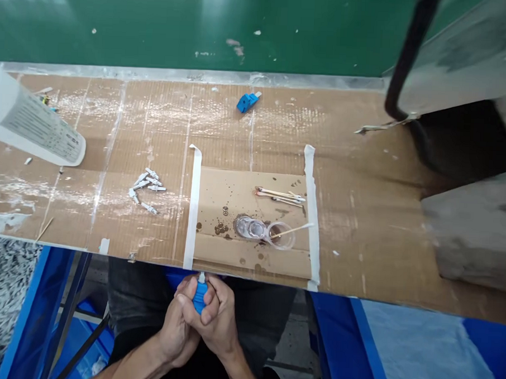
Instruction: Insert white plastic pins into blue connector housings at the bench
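Note:
Just off the table's front edge, my left hand (175, 326) and my right hand (222, 322) are both closed around a blue plastic piece (199, 299). A small pale tip (201, 277) sticks out of its upper end, toward the table. The fingers hide much of the piece. Above my hands lies a cardboard mat (223, 182) with wet spots. On the mat are a small clear plastic cup (288, 247) with a cotton swab (295, 230) in it, its open lid (243, 226), and several used swabs (278, 194). A similar blue piece (247, 102) lies farther back.
Several small grey plastic parts (146, 187) lie left of the mat. A large white bottle (42, 124) is at the left. White tape strips (192, 209) border the mat. A dark metal bar (405, 67) and grey block (473, 227) stand at the right; a green panel (159, 29) is behind.

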### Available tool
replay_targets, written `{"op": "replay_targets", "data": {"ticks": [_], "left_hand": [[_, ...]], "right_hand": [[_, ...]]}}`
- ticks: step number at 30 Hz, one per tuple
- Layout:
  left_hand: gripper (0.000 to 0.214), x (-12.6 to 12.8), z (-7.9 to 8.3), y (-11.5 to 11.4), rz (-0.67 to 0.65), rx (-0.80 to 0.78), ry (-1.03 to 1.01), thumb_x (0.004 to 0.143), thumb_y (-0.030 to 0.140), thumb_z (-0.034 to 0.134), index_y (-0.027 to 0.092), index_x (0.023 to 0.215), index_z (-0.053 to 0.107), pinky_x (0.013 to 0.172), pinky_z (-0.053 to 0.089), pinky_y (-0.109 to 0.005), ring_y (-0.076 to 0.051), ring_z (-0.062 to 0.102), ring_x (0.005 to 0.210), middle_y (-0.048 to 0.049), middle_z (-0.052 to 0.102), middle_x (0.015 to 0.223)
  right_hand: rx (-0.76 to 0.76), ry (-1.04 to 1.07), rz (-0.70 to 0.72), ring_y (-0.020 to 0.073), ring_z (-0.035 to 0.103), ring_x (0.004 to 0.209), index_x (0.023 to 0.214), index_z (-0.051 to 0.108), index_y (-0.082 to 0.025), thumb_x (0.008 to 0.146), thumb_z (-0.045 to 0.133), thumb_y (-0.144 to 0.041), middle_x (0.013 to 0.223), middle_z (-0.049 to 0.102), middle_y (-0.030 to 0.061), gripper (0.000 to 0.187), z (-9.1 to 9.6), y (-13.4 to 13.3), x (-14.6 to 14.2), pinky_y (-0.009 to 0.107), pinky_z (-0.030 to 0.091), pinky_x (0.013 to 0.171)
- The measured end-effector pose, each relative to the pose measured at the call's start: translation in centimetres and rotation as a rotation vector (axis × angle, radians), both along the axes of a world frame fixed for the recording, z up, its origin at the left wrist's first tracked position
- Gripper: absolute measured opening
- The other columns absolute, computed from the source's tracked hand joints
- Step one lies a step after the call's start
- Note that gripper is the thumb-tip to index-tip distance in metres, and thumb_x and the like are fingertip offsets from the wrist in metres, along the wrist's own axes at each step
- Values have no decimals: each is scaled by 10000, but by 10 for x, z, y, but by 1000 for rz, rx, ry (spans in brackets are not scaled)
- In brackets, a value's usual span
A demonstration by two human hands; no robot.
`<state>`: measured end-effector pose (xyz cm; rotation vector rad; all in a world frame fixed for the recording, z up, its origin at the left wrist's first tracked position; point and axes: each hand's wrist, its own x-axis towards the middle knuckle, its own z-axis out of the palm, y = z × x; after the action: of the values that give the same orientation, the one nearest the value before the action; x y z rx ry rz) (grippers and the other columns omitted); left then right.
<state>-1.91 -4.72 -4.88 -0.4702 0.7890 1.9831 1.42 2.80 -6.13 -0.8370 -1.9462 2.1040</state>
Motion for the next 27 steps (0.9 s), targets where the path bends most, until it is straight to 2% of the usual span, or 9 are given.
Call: {"op": "replay_targets", "data": {"ticks": [6, 9, 17, 22, 27], "left_hand": [[462, -4, -2, -2, -30, 4, 39, 846, 559, 766, 140, 720, 617, 662, 400, -233, -109, 435, 597, 24, 518, 583], [477, -4, -3, -2, -25, -5, 55, 831, 577, 772, 142, 713, 615, 663, 408, -241, -112, 440, 599, 21, 523, 589], [466, -1, 10, 1, 4, -113, -44, 783, 594, 813, 158, 736, 656, 690, 406, -236, -110, 450, 621, 20, 557, 623], [526, -2, 11, 4, -40, -110, -67, 815, 651, 746, 160, 667, 627, 698, 417, -268, -122, 432, 586, 19, 512, 558], [492, -2, 11, 6, 5, -113, -56, 791, 610, 794, 163, 671, 627, 736, 435, -277, -118, 422, 593, 23, 524, 583]], "right_hand": [[183, 4, -106, 107, 412, 513, 671, 498, -213, 659, 785, -401, 588, 411, -63, 343, -6, -8, 0, 230, 436, 469], [206, 15, -103, 96, 366, 503, 657, 488, -216, 664, 777, -412, 583, 375, -72, 349, -6, -8, -2, 219, 410, 453], [158, -26, -52, 124, 480, 508, 711, 571, -209, 666, 792, -364, 581, 509, -47, 273, -4, -2, 4, 246, 526, 544], [1, 12, 1, 135, 556, 535, 729, 569, -209, 686, 785, -323, 627, 597, -29, 249, 0, 1, 2, 250, 563, 603], [88, -4, -46, 126, 499, 506, 697, 537, -210, 661, 804, -378, 584, 532, -43, 318, -7, 0, 1, 244, 515, 530]]}}
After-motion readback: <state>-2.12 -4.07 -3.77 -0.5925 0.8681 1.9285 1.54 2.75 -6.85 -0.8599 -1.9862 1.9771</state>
